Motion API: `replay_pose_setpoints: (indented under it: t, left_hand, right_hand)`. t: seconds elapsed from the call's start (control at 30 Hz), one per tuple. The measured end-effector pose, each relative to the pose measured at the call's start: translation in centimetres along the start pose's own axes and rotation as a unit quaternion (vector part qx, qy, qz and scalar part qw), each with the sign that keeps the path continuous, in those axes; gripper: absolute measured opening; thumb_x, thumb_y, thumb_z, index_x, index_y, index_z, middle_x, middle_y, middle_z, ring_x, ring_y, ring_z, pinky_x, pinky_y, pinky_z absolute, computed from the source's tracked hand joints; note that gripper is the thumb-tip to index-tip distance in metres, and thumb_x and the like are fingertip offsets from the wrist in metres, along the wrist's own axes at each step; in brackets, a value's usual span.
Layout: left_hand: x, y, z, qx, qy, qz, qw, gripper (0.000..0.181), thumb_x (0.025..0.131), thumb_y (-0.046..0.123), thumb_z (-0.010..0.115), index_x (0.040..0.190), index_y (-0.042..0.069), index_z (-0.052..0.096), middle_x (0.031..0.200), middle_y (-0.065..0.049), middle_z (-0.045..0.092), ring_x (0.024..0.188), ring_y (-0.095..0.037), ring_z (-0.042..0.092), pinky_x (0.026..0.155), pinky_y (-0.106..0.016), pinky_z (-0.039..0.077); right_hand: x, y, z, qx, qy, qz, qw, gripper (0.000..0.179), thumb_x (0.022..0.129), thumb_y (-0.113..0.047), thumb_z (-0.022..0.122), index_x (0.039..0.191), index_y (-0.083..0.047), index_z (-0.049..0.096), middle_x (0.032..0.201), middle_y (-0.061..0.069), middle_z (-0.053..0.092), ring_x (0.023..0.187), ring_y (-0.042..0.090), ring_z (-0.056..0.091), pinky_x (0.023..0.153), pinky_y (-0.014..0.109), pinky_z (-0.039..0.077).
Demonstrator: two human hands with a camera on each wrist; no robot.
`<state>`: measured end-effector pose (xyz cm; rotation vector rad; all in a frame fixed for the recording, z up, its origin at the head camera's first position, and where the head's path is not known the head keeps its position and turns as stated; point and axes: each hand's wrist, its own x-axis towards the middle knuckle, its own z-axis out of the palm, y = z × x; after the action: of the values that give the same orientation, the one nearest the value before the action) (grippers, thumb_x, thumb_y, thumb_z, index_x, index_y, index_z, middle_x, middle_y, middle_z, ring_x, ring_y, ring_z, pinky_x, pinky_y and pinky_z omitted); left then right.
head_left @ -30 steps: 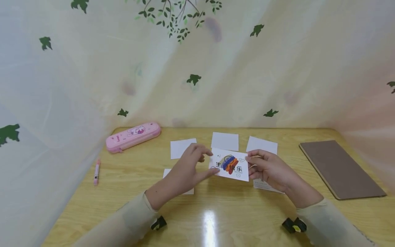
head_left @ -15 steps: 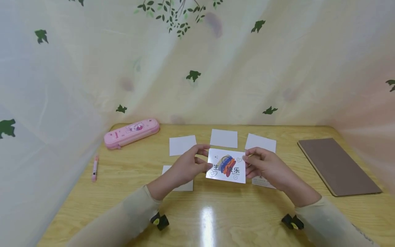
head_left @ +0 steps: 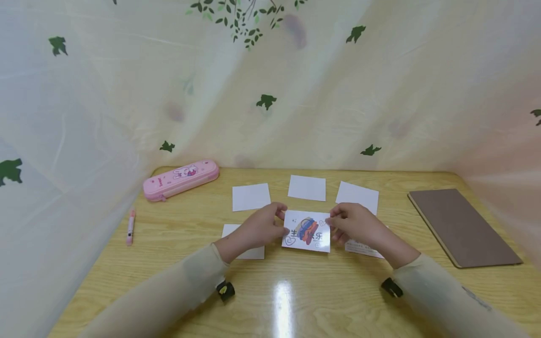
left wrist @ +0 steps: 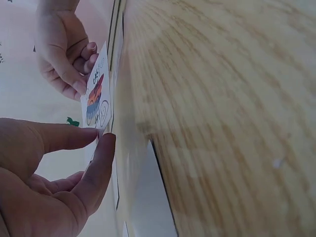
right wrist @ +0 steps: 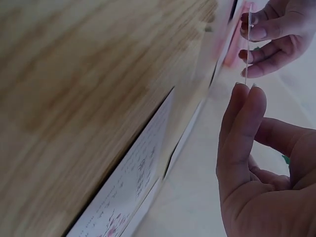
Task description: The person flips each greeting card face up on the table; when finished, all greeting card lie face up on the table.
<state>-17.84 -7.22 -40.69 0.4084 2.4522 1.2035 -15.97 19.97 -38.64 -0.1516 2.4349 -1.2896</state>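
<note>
Both hands on the printed card, right at the centre of the frame!
Here's the left hand point(head_left: 259, 229) pinching the left edge of that white rectangular paper card with its multicoloured print point(head_left: 307, 231), the right hand point(head_left: 359, 226) pinching the right edge, held above the yellowish wood-grain table point(head_left: 329, 295); a pink oblong zipped case point(head_left: 181, 180) lies upper left, a brown rectangular notebook point(head_left: 465, 227) at the far right.

White card point(head_left: 307, 237), printed with blue, orange and red strokes, black characters, heart outlines. Unbent, tilted, held above wooden table point(head_left: 236, 293), printed face toward person. Left hand point(head_left: 258, 229) pinches left edge; right hand point(head_left: 357, 225), right edge.
</note>
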Motion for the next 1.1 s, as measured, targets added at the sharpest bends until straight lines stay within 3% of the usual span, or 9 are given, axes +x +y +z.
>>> replay_pose_setpoints:
  t: [0.2,0.33,0.53,0.8,0.9,1.03,1.1]
  left_hand:
    - [0.4,-0.1,0.4,0.08,0.015,0.011,0.9967,0.06,0.092,0.012,0.081,0.145,-0.002,0.057,0.116,-0.007,0.071,0.085,-0.013,0.061,0.073,-0.025,0.053]
    - [0.3,0.0,0.4,0.145,0.019,0.024,0.9889,0.056,0.09,0.017,0.084,0.138,-0.003,0.063,0.105,-0.002,0.069,0.084,-0.012,0.057,0.08,-0.027,0.052]
    - [0.2,0.1,0.5,0.212,0.007,0.023,0.9769,0.041,0.091,0.026,0.086,0.119,0.001,0.07,0.092,0.0,0.062,0.083,-0.014,0.054,0.08,-0.03,0.049]
    - [0.1,0.0,0.6,0.227,-0.001,0.013,0.9738,0.026,0.094,0.029,0.083,0.096,0.008,0.066,0.087,-0.002,0.06,0.08,-0.016,0.053,0.073,-0.029,0.045]
    - [-0.2,0.0,0.3,0.226,0.001,0.023,0.9737,0.031,0.096,0.031,0.081,0.109,0.005,0.07,0.096,-0.004,0.064,0.086,-0.017,0.057,0.078,-0.031,0.05]
    - [-1.0,0.3,-0.8,0.225,0.01,0.043,0.9734,0.051,0.101,0.037,0.074,0.138,0.002,0.065,0.121,-0.012,0.07,0.106,-0.024,0.068,0.096,-0.04,0.06]
    - [-1.3,0.4,-1.5,0.228,0.018,0.048,0.9723,0.055,0.103,0.039,0.071,0.143,0.003,0.063,0.131,-0.015,0.068,0.114,-0.028,0.069,0.101,-0.044,0.06]
  right_hand:
    - [1.3,0.2,0.2,-0.079,-0.009,0.015,0.9967,0.027,0.104,-0.017,0.068,0.123,0.002,0.063,0.095,0.012,0.075,0.071,0.017,0.071,0.064,0.034,0.064]
    - [1.9,0.4,0.5,-0.108,-0.022,0.021,0.9937,0.032,0.1,-0.018,0.073,0.123,0.001,0.06,0.092,0.009,0.072,0.067,0.017,0.069,0.062,0.032,0.061]
    - [1.9,0.2,1.1,-0.153,-0.02,0.009,0.9881,0.037,0.097,-0.018,0.078,0.122,0.002,0.061,0.084,0.007,0.069,0.057,0.017,0.065,0.057,0.03,0.056]
    - [1.9,-0.4,1.5,-0.183,-0.02,0.01,0.9829,0.037,0.098,-0.019,0.077,0.124,0.002,0.06,0.073,0.006,0.068,0.053,0.017,0.063,0.053,0.029,0.053]
    - [1.9,-0.7,1.4,-0.196,-0.022,0.013,0.9802,0.039,0.1,-0.025,0.076,0.125,0.0,0.062,0.075,0.007,0.07,0.054,0.017,0.063,0.054,0.028,0.052]
    - [1.7,-1.9,1.1,-0.209,-0.015,0.006,0.9778,0.047,0.101,-0.036,0.074,0.129,-0.001,0.062,0.096,0.011,0.075,0.062,0.018,0.067,0.059,0.029,0.054]
    - [1.5,-2.9,1.1,-0.202,-0.013,-0.002,0.9792,0.051,0.102,-0.038,0.073,0.134,0.0,0.06,0.108,0.014,0.075,0.068,0.02,0.07,0.062,0.031,0.059]
